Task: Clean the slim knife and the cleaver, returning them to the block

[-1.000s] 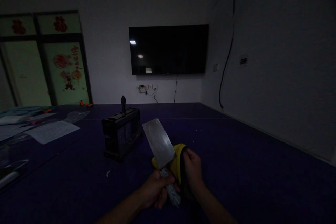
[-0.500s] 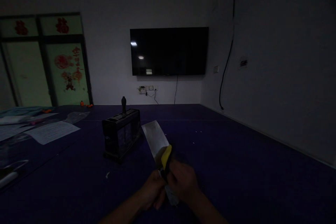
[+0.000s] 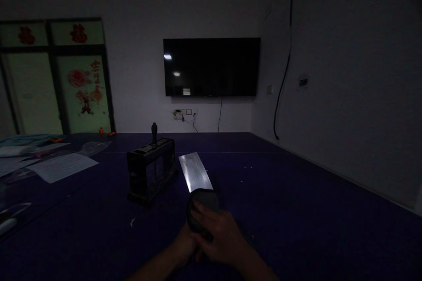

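Note:
A kitchen cleaver points away from me, its broad blade tilted to the left and catching light. My left hand is closed around the handle end, largely hidden behind my other hand. My right hand presses a dark, rounded sponge pad against the lower part of the blade, fingers laid over the pad. The pad covers the handle and blade base. Left of the cleaver stands a black knife block, with one dark handle sticking up from its top slot.
Printed papers, a clear plastic bag and a teal cloth lie at the table's left. Small orange items rest near the far edge. White scraps dot the purple tabletop. A television hangs on the wall.
The sponge has turned from showing its yellow edge to lying flat with its dark face up, covering the blade base. The right hand has rolled over with it. More of the blade shines.

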